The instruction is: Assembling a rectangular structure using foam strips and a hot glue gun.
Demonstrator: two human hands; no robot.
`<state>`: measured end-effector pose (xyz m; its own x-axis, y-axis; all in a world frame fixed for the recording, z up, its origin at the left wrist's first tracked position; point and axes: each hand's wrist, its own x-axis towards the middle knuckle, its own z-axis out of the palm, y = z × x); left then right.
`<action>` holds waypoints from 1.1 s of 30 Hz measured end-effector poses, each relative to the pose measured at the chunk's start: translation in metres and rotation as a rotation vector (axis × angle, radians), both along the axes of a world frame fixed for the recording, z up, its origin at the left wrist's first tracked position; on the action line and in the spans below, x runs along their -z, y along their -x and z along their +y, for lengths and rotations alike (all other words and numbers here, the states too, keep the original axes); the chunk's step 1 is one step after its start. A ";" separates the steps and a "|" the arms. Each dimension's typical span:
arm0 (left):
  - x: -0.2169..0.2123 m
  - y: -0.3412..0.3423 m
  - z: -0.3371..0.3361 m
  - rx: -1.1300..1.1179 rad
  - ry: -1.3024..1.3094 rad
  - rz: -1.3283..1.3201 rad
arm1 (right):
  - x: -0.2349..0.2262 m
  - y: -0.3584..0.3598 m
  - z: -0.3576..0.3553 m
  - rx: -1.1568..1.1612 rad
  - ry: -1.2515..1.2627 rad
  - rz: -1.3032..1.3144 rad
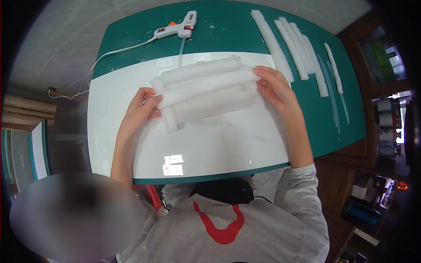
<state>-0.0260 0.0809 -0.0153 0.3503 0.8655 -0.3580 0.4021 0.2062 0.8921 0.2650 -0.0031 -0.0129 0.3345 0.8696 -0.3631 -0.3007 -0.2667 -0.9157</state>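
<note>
Before me is a frame-like piece of white foam strips (197, 111), with several long strips side by side and a short crosspiece (171, 120) at its left end. My left hand (141, 107) pinches the left end of the middle foam strip (208, 84) between thumb and fingers. At the same strip's right end, my right hand (278, 87) grips with thumb and fingertips. Behind the foam lies a white glue gun (175, 30), a clear glue stick (181, 47) pointing from it toward me. Whether the strips are joined cannot be made out.
A glossy white board (219, 149) covers part of the green tabletop (136, 30). Several loose foam strips (294, 48) lie at the back right, beside thin clear glue sticks (331, 96). The glue gun's white cord (114, 51) runs off the left edge. Shelves (388, 118) stand at right.
</note>
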 end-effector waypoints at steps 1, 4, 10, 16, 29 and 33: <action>0.000 0.000 0.000 0.000 0.005 0.003 | 0.001 0.001 0.000 0.012 -0.005 -0.008; 0.000 -0.001 0.001 0.003 0.019 -0.004 | 0.002 -0.002 -0.001 0.016 -0.002 0.008; -0.001 0.000 0.000 -0.003 0.026 -0.007 | 0.004 -0.004 -0.001 -0.027 -0.030 0.052; -0.001 -0.001 -0.002 -0.002 0.023 -0.015 | 0.010 -0.007 0.000 -0.064 -0.059 0.090; -0.002 -0.004 -0.004 -0.020 0.002 0.000 | 0.008 -0.005 0.000 -0.062 -0.057 0.113; -0.001 -0.002 -0.004 -0.023 0.006 -0.004 | 0.008 -0.005 0.000 -0.050 -0.032 0.093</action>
